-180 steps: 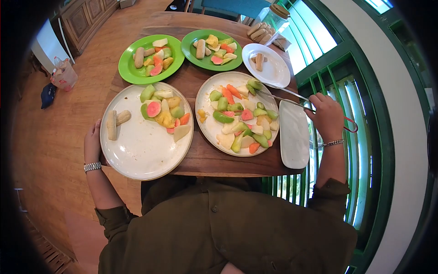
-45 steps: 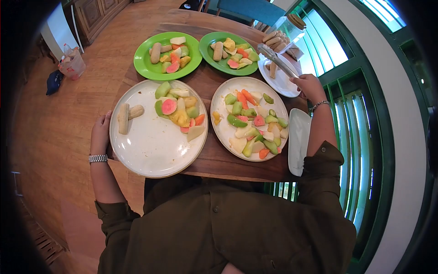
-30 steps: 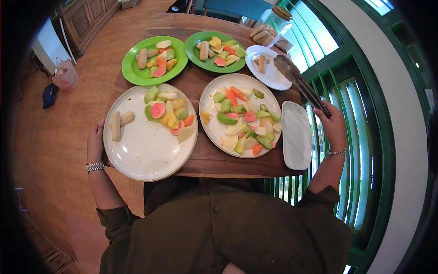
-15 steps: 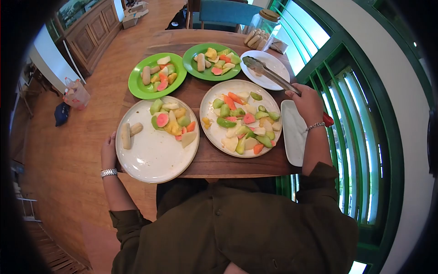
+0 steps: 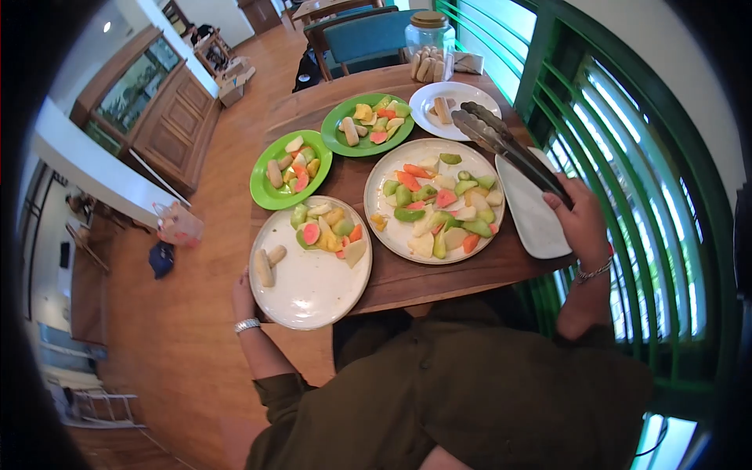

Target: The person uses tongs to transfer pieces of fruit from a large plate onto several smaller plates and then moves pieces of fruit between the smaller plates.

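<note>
My right hand point(image 5: 582, 219) grips the handle end of metal tongs point(image 5: 513, 153), whose tips point up and left, just right of the small white plate point(image 5: 482, 92). Sponge finger biscuits point(image 5: 442, 110) lie on that plate. At the table's left edge, my left hand point(image 5: 244, 296) holds the rim of a large white plate point(image 5: 305, 294), its fingers partly hidden. This plate carries two biscuits point(image 5: 265, 270) on its left and cut fruit point(image 5: 325, 229) at its upper right. Another large plate point(image 5: 376, 168), to its right, is spread with mixed fruit pieces point(image 5: 439, 207).
Two green plates point(image 5: 262, 192) with fruit and biscuits stand towards the back left. A lidded glass jar point(image 5: 430, 47) of biscuits is at the far end. Beneath the tongs lies a white rectangular tray point(image 5: 529, 219). Green window bars point(image 5: 619, 227) border the right side.
The tongs have moved off the small white plate, to the right and closer to me, uncovering the biscuits there. My left hand stays at the plate's rim. The view has tilted and shifted.
</note>
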Demonstrator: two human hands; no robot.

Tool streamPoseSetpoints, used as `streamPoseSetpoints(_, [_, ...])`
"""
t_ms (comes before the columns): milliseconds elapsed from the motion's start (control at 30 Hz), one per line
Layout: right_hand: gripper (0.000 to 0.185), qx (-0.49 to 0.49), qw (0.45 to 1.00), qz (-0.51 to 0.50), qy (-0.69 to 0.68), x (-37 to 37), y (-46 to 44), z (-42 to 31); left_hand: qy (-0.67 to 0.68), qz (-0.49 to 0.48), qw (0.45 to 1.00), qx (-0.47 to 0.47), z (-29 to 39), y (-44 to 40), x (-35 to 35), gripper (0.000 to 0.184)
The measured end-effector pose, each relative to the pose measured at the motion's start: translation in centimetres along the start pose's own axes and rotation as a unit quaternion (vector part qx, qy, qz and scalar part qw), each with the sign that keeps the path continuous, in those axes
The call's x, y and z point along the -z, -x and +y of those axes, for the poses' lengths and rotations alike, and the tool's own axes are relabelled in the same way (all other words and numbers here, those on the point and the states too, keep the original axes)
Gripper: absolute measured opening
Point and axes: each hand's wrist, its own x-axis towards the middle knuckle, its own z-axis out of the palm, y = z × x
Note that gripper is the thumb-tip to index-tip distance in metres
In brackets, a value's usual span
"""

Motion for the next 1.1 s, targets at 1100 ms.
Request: streamPoseSetpoints(1100, [0.034, 0.206, 0.969, -0.096, 0.102, -5.1, -2.9, -1.9, 0.052, 0.013, 0.999, 0.009, 1.4, 2.1, 0.1, 0.050])
